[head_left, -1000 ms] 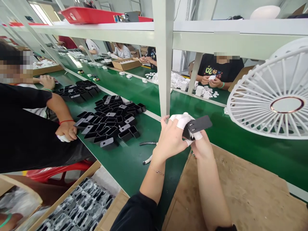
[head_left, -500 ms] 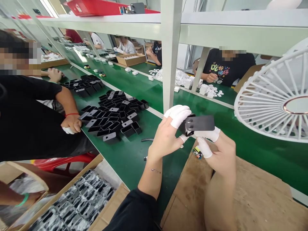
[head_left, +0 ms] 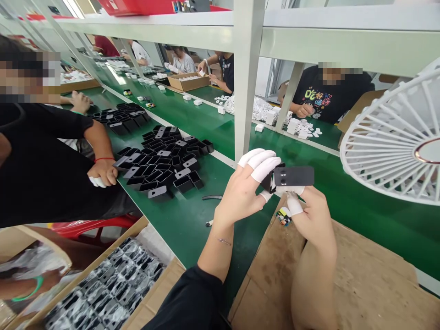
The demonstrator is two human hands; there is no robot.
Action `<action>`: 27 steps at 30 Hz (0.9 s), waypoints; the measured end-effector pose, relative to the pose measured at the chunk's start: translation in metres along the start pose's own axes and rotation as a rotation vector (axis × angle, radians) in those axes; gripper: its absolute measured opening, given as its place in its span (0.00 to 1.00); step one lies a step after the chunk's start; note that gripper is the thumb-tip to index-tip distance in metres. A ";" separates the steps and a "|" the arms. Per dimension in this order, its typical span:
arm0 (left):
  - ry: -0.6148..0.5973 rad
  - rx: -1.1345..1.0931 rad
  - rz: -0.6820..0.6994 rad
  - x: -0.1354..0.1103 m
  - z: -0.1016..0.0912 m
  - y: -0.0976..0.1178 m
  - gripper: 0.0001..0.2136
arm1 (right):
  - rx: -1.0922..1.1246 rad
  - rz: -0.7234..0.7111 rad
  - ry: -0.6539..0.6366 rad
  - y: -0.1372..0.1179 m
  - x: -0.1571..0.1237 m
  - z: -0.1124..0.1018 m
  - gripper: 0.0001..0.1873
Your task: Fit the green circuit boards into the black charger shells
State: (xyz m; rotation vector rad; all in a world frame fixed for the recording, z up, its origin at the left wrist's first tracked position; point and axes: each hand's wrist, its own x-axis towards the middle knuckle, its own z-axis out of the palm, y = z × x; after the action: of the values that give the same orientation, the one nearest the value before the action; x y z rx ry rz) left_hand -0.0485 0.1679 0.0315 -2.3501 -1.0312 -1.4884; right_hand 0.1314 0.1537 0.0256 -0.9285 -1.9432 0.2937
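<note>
My left hand [head_left: 242, 190], wearing white finger cots, is closed round a small black plastic housing [head_left: 267, 183], mostly hidden behind the fingers. My right hand [head_left: 311, 213], also in finger cots, pinches a flat black cover plate [head_left: 295, 176] from below. Two small shiny marks show near the plate's left end, which lies right against the housing's opening. Whether the two parts are joined, I cannot tell. Below my right thumb, a small circuit board [head_left: 283, 216] with coloured components rests near the cardboard's edge.
Many black housings [head_left: 165, 158] lie on the green table [head_left: 192, 220] to the left. A co-worker's hand [head_left: 103, 174] rests at the table edge. A white fan [head_left: 395, 151] stands right, a shelf post [head_left: 245, 91] ahead. Cardboard [head_left: 364, 275] covers the near right; a box of wrapped parts [head_left: 113, 284] sits lower left.
The view has shifted a little. The cover plate, held at the housing's opening, has turned slightly, and my right fingers have shifted along its underside. My left hand keeps its grip.
</note>
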 end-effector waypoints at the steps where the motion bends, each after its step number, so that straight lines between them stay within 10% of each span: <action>1: -0.007 -0.012 -0.005 0.000 0.001 0.000 0.24 | 0.023 0.017 -0.010 0.000 0.000 0.000 0.20; 9: -0.019 -0.105 -0.084 -0.001 0.004 -0.004 0.27 | 0.213 0.047 0.000 -0.004 0.003 -0.009 0.16; 20: -0.101 -0.196 -0.165 -0.001 0.005 -0.003 0.29 | -0.143 -0.035 0.084 -0.010 0.006 0.006 0.12; 27: -0.072 -0.305 -0.288 -0.001 0.009 -0.004 0.31 | 0.590 0.279 0.319 -0.003 0.010 0.021 0.16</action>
State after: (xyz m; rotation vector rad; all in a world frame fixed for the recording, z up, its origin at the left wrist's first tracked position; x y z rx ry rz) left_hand -0.0447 0.1743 0.0257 -2.5605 -1.2884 -1.7865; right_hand 0.1100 0.1619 0.0226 -0.7846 -1.3195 0.7827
